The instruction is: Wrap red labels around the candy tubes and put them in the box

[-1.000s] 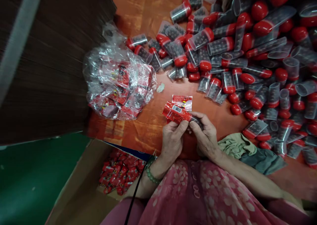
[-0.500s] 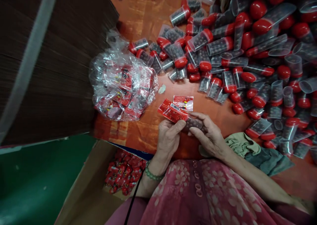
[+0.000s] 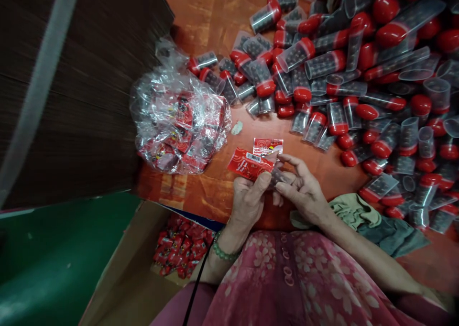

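Close to my body, my left hand [image 3: 247, 199] pinches a red printed sleeve [image 3: 251, 163] with a barcode on it, thumb on top. At the sleeve's right end is a clear tube [image 3: 281, 177] filled with small dark balls. My right hand [image 3: 303, 190] grips this tube between thumb and fingers. How far the tube sits inside the sleeve is hidden by my fingers. Just beyond, a second red printed sleeve [image 3: 267, 145] lies flat on the orange-red table [image 3: 201, 192], partly covered by my right fingertips.
Many red-capped clear tubes [image 3: 337, 118] are heaped at the right and back. A clear plastic bag [image 3: 181, 120] of red sleeves lies at the left beside a dark box [image 3: 71, 101]. Below the table edge, an open carton [image 3: 118, 259] holds red-wrapped pieces [image 3: 181, 247]. Cloths [image 3: 355, 210] lie at the right.
The held sleeve has turned slightly, so its barcode faces up more squarely. My right fingers have shifted along the tube, and the forefinger is raised. The view has moved a little.
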A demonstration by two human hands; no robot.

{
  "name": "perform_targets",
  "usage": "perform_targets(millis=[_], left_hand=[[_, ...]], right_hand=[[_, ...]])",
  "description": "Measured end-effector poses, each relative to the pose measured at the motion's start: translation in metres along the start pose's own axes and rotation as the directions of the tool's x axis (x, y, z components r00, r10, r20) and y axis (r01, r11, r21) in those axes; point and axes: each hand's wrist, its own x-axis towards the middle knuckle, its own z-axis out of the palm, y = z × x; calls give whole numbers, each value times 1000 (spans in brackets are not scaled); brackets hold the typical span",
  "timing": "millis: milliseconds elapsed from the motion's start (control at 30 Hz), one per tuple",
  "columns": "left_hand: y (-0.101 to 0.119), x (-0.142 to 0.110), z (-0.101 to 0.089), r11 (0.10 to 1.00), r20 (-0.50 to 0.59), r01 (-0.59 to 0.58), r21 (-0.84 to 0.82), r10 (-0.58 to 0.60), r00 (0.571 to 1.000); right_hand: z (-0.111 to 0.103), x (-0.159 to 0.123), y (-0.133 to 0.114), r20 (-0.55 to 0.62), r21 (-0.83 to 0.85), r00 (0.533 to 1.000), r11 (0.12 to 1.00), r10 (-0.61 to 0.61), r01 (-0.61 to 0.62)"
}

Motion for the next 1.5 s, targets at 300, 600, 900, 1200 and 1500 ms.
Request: perform_targets(millis=[300, 600, 900, 1200, 1500], left_hand=[[-2, 9, -12, 992, -127, -124, -32, 119, 985], [24, 8, -27, 983, 231, -103, 150, 66, 971], [7, 7, -16, 996, 31, -77, -51, 79, 996], [-3, -2, -4, 990, 61, 15, -141, -7, 998], [-9, -8, -3, 975, -16, -12, -222, 9, 1000]], right_hand=[[-1, 0, 5, -20, -267, 997, 962, -68, 61], [-9, 6, -13, 92, -31, 989, 993, 115, -112], [-1, 8, -3, 38, -48, 998, 997, 58, -56], [-3, 1, 13, -16, -252, 994, 963, -104, 96], [2, 7, 8, 1, -21, 1000, 1000, 8, -8]])
